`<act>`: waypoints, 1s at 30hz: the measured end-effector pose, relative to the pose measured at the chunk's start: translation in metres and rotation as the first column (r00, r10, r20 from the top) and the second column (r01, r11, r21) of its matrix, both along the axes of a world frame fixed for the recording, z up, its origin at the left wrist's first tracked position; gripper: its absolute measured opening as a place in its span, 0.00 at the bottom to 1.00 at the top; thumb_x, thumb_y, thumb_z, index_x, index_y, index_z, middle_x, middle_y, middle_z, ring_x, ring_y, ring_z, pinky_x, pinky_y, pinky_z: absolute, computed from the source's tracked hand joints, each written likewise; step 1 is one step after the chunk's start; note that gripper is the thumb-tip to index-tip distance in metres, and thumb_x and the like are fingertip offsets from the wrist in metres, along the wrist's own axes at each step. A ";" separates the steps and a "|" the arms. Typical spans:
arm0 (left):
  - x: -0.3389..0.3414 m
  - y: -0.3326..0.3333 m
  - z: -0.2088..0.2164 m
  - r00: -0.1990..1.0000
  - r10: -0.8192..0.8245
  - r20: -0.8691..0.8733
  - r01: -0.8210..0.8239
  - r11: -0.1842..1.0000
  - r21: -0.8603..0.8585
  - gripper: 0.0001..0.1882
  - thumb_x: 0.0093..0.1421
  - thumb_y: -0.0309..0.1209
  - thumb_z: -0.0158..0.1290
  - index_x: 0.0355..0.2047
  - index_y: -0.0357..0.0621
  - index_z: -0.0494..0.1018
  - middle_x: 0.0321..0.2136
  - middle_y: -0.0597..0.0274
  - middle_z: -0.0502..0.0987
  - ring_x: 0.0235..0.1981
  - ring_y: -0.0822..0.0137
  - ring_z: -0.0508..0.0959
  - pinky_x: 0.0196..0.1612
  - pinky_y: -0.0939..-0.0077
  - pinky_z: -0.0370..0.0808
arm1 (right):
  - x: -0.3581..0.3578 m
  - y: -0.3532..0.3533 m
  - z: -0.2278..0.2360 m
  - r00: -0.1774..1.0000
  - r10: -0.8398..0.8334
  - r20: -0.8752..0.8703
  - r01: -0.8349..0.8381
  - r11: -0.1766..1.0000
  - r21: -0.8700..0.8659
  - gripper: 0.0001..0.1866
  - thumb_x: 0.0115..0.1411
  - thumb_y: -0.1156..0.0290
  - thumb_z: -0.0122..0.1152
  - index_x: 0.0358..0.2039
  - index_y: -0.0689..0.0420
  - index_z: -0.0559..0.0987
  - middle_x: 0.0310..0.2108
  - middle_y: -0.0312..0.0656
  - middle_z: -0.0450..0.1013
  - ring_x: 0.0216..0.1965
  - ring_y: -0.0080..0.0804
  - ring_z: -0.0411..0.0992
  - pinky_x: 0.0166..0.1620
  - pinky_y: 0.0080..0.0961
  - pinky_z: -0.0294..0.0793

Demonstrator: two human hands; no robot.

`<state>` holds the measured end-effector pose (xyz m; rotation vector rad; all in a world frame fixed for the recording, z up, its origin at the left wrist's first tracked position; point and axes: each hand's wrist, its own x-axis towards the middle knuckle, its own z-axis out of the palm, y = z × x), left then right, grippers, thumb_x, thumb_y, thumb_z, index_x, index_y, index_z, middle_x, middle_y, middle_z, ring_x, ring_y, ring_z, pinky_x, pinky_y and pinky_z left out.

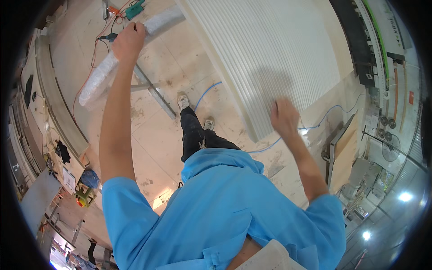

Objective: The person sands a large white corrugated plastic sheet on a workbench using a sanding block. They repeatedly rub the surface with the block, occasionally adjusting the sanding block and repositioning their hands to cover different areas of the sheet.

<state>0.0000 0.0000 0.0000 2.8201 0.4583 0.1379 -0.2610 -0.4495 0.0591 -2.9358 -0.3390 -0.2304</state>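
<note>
Plastic-wrapped long roll (118, 55) was gripped by left hand (129, 41); right hand (283, 117), blurred, grip untellable, was raised beside white ribbed panel (270, 49).

We look steeply down from head height, fisheye, over our blue shirt (216, 211); the dusty floor (180, 63) stretches toward twelve o'clock.

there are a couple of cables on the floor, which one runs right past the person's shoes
The blue cable: it curves across the floor beside the shoes. The orange-red cable lies farther off, near the left hand gripping the plastic-wrapped roll.
</note>
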 end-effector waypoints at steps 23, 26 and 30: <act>0.004 0.003 0.000 1.000 0.019 0.001 -0.019 1.000 0.024 0.27 0.65 0.54 0.38 0.49 0.56 0.81 0.43 0.47 0.83 0.47 0.42 0.82 0.51 0.50 0.77 | 0.059 0.022 -0.007 0.995 0.058 0.084 -0.063 0.996 0.067 0.04 0.60 0.74 0.60 0.36 0.57 0.75 0.31 0.49 0.74 0.30 0.51 0.75 0.32 0.43 0.74; 0.005 0.003 0.001 0.999 0.022 -0.024 -0.022 1.000 0.009 0.28 0.66 0.54 0.37 0.50 0.56 0.80 0.45 0.47 0.83 0.48 0.41 0.81 0.52 0.50 0.76 | -0.028 -0.004 0.010 1.000 0.005 0.007 -0.006 0.995 0.102 0.10 0.53 0.79 0.62 0.37 0.56 0.76 0.31 0.47 0.74 0.29 0.48 0.76 0.30 0.43 0.74; 0.007 0.001 0.005 0.999 0.009 -0.040 -0.009 1.000 0.000 0.28 0.66 0.54 0.38 0.51 0.56 0.80 0.45 0.46 0.83 0.48 0.41 0.81 0.52 0.50 0.76 | 0.024 0.009 -0.006 0.999 -0.011 0.036 0.009 0.998 0.063 0.09 0.54 0.76 0.61 0.37 0.56 0.76 0.32 0.48 0.74 0.29 0.48 0.77 0.30 0.42 0.76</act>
